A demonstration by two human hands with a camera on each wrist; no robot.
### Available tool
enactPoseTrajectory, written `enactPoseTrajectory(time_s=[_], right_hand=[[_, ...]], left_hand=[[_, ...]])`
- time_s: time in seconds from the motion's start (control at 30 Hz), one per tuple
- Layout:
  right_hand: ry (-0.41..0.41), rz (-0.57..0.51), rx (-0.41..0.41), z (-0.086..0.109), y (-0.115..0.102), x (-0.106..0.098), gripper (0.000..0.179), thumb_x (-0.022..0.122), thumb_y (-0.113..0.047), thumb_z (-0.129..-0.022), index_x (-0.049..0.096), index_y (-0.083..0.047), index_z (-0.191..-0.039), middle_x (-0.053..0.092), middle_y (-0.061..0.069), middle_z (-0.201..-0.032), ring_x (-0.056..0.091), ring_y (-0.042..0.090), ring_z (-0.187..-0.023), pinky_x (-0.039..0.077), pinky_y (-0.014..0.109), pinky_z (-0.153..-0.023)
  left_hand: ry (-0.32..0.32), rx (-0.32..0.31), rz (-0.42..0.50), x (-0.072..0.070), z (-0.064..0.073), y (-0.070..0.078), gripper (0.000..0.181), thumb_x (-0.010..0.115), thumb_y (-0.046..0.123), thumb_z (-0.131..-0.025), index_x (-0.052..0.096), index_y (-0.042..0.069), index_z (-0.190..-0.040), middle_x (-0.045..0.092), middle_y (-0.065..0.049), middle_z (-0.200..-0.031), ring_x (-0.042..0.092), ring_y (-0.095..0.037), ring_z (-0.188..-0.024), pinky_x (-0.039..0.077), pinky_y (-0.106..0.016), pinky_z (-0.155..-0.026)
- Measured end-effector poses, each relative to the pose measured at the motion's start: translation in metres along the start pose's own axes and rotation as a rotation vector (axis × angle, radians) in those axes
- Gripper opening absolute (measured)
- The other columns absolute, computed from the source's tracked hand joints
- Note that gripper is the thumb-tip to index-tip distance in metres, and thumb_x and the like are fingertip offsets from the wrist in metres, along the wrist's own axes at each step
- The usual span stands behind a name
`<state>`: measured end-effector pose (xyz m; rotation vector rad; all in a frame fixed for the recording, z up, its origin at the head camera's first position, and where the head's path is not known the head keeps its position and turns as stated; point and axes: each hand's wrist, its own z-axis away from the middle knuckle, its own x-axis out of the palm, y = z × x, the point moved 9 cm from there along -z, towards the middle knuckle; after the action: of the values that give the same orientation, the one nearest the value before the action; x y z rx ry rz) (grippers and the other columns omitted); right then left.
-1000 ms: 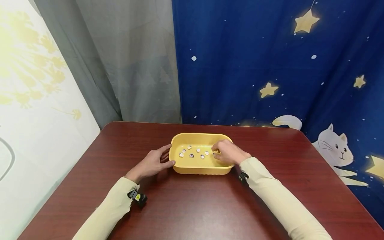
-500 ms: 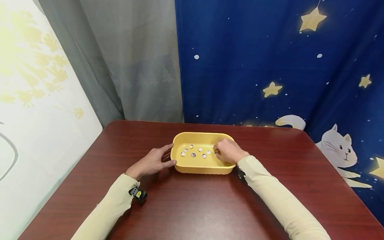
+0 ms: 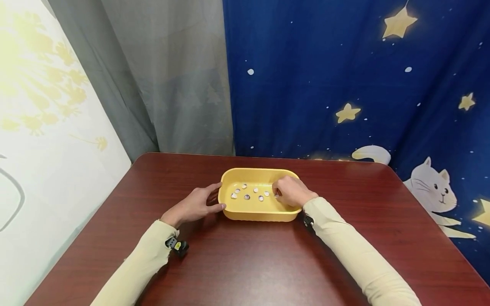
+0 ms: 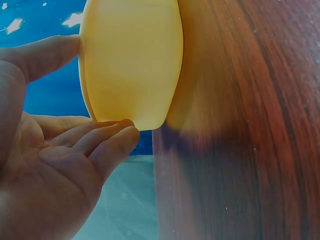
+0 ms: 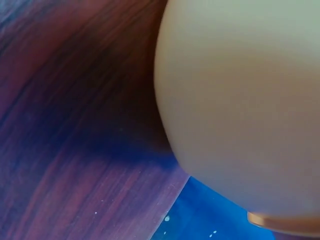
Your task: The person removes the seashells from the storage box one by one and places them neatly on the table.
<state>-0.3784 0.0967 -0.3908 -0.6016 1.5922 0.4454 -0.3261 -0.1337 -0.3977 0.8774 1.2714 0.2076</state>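
Note:
A yellow plastic basin [image 3: 260,216] stands on the table, with several small white-and-purple shells [image 3: 246,197] scattered on its floor. My left hand [image 3: 195,206] rests against the basin's left end, thumb and fingers spread. In the left wrist view its nearly straight fingers [image 4: 107,142] touch the basin's end wall [image 4: 132,65]. My right hand [image 3: 292,191] reaches over the right end into the basin, with curled fingers down at a small shell [image 3: 277,196] by the floor. The basin's outer wall [image 5: 240,110] fills the right wrist view and hides that hand.
The dark red wooden table [image 3: 245,263] carries the basin near its far edge. Behind it hang a grey curtain [image 3: 191,85] and a blue curtain [image 3: 298,85] with stars and a cat. A white patterned surface [image 3: 57,178] borders the left side.
My right fingers have lowered and closed in on the shell at the basin's right end. The view has shifted slightly; my left hand stays at the left end.

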Motion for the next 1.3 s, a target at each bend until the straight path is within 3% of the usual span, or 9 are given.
enactPoseTrajectory(time_s=[0.43,0.8,1.03,1.3], right_hand=[[0.021,-0.1,-0.021,0.005,0.001,-0.012,0.012,0.069,-0.003,-0.082,0.074,-0.014,-0.082,0.069,-0.005,-0.077,0.058,0.011,-0.071,0.051,0.025,-0.065],[0.116,-0.23,-0.077,0.021,0.002,-0.033,0.012,0.073,-0.003,-0.082,0.079,-0.007,-0.091,0.077,0.0,-0.088,0.067,0.008,-0.073,0.055,0.02,-0.066],[0.167,-0.32,-0.042,0.035,0.008,-0.046,0.01,0.076,-0.008,-0.083,0.079,-0.009,-0.092,0.077,-0.001,-0.088,0.064,0.01,-0.07,0.051,0.02,-0.061],[0.201,-0.361,0.002,0.049,0.016,-0.056,0.01,0.079,-0.01,-0.082,0.078,-0.013,-0.092,0.073,-0.007,-0.08,0.061,0.005,-0.068,0.054,0.022,-0.064]], left_hand=[[0.014,-0.038,-0.055,-0.001,0.0,0.003,0.079,0.07,0.036,-0.094,0.033,0.004,-0.156,0.046,-0.014,-0.156,0.049,-0.026,-0.143,0.043,-0.048,-0.116],[0.026,-0.006,-0.065,-0.001,0.0,0.004,0.079,0.069,0.035,-0.095,0.032,0.003,-0.157,0.046,-0.015,-0.156,0.048,-0.028,-0.143,0.042,-0.049,-0.116],[0.025,-0.009,-0.05,0.0,0.0,0.003,0.08,0.069,0.036,-0.095,0.031,0.005,-0.157,0.046,-0.014,-0.156,0.048,-0.027,-0.144,0.042,-0.048,-0.117],[0.026,-0.005,-0.022,0.0,0.002,0.001,0.081,0.068,0.038,-0.095,0.029,0.006,-0.158,0.046,-0.013,-0.157,0.048,-0.027,-0.143,0.043,-0.048,-0.116]])
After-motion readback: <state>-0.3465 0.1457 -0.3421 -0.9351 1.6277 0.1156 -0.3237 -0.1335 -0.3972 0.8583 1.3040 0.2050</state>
